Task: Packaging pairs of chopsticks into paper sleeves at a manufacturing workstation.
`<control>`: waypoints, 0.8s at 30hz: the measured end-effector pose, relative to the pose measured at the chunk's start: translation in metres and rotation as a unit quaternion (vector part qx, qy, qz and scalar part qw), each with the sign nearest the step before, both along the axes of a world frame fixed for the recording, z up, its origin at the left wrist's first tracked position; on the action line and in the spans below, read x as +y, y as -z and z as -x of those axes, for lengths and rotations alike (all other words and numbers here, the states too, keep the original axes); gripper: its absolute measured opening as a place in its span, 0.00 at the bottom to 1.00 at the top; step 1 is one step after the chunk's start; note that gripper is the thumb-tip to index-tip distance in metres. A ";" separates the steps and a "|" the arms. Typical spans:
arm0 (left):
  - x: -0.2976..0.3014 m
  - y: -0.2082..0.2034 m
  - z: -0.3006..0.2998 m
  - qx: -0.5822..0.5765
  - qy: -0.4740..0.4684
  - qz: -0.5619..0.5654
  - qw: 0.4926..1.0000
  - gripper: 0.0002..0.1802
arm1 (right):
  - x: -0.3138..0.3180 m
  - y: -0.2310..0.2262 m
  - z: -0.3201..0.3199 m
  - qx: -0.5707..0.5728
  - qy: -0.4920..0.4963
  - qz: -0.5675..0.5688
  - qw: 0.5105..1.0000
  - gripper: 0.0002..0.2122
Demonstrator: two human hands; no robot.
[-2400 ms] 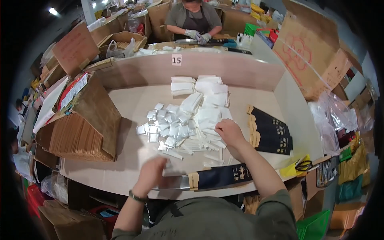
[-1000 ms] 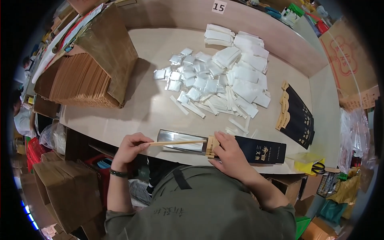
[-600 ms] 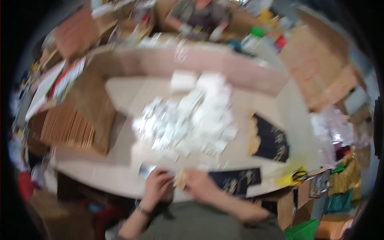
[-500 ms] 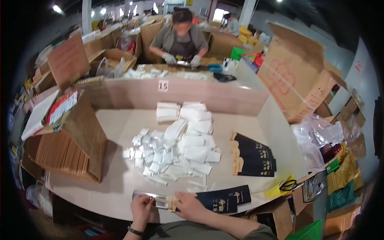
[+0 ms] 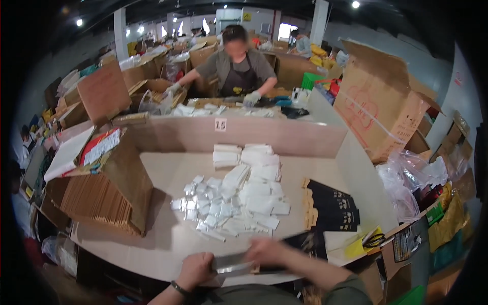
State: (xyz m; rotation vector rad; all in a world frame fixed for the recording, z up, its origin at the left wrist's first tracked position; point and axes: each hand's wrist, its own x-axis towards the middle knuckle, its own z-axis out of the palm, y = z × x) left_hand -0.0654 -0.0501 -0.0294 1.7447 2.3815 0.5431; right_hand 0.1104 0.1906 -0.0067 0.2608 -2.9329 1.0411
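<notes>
My left hand (image 5: 197,268) is closed on the left end of a flat silver strip-like pack (image 5: 230,264) at the table's front edge. My right hand (image 5: 265,251), smeared by motion, is over the pack's right end; its grip cannot be made out. Under my right forearm lie black sleeves (image 5: 317,243) with gold print, partly hidden. Beyond my hands sits a pile of small silver-white packets (image 5: 206,201), with folded white pieces (image 5: 259,195) beside it. To the right, more black sleeves (image 5: 333,206) with tan ends lie fanned out.
An open carton (image 5: 137,195) packed with brown cardboard pieces stands at the left. Black-handled scissors (image 5: 375,239) rest in a yellow holder (image 5: 356,248) on the right edge. A low partition (image 5: 284,136) closes off the back; a gloved co-worker (image 5: 239,71) works behind it.
My right hand has lifted and shifted right and is now blurred. The silver pack has moved right with my left hand. The whole view has shifted slightly. The co-worker's arms have spread apart.
</notes>
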 end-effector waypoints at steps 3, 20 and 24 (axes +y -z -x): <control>-0.005 -0.021 -0.007 -0.110 -0.120 0.070 0.984 0.19 | 0.087 -0.007 -0.040 -0.112 0.310 -0.267 0.906 0.10; -0.004 0.010 -0.016 -0.117 -0.111 -0.019 0.987 0.29 | -0.060 0.009 -0.011 -0.125 0.313 -0.085 0.938 0.13; -0.018 -0.001 -0.018 -0.137 -0.090 -0.003 0.987 0.33 | -0.057 0.016 -0.008 -0.164 0.333 -0.045 0.927 0.08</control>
